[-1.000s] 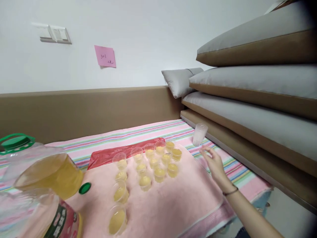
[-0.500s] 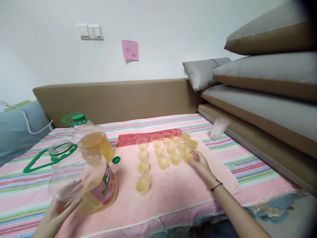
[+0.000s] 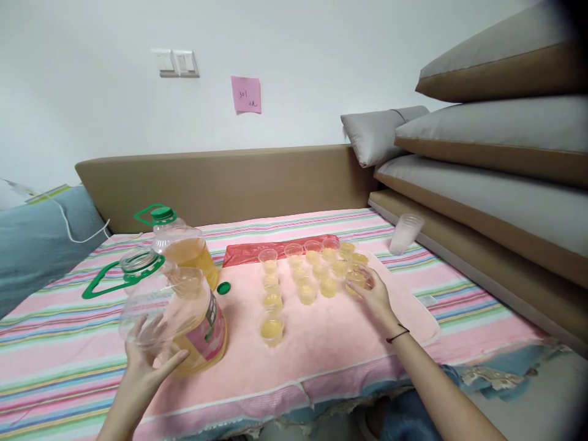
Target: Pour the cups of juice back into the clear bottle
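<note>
I see cups (image 3: 272, 331) filled, spare stack (image 3: 406, 235) apparently unfilled. Hands apart: right hand (image 3: 377, 297) round one front-row cup (image 3: 355, 282), left hand (image 3: 146, 362) spread by uncapped jug (image 3: 209, 334).

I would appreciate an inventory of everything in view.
Bottles: two, clear, left
Cups: over a dozen, yellow inside, centre
Cup stack: one, translucent, right
Cap: one, green, beside bottles
Plastic: one, red, behind cups
Mat: one, pink, under cups
Cloth: one, striped, under mat
Note: one, pink, wall
Switches: two, white, wall
Backboard: one, brown, rear
Cushions: several, grey, right
Pillow: one, grey, corner
Cable: one, white, left
Padding: one, blue, left
Left hand: one, at bottle
Right hand: one, at cup
</note>
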A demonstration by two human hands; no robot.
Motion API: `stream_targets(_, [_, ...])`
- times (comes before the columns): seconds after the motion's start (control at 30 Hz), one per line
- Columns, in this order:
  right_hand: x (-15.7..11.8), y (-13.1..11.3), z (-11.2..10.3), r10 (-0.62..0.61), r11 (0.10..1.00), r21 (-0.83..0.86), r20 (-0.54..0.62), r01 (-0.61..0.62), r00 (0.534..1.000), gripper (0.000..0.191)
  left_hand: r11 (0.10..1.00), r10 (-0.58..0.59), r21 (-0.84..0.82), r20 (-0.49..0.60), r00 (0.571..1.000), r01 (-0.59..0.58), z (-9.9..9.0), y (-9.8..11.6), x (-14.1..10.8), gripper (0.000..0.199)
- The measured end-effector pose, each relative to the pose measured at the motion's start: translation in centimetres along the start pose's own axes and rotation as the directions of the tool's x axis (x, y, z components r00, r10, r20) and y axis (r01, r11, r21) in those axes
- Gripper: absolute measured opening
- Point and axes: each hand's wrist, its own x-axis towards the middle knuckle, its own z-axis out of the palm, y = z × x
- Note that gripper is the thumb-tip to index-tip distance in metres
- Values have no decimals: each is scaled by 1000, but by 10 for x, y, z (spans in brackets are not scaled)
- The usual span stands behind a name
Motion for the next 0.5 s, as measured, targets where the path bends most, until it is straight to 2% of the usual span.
stream_targets(0.13, [-5, -16, 6, -39, 998, -50, 22, 40, 999, 59, 1000, 16, -25, -18, 1000, -16, -1, -4, 4, 121])
stream_targets(0.3, [-1, -14, 4, -92, 974, -207, -3, 89, 996, 61, 999, 2, -42, -7, 1000, -3, -1, 2, -1, 113])
stream_targets(0.5, [6, -7, -3, -265, 857, -453, 20, 245, 964, 53, 997, 30, -68, 49, 998, -27, -2, 7, 2, 103])
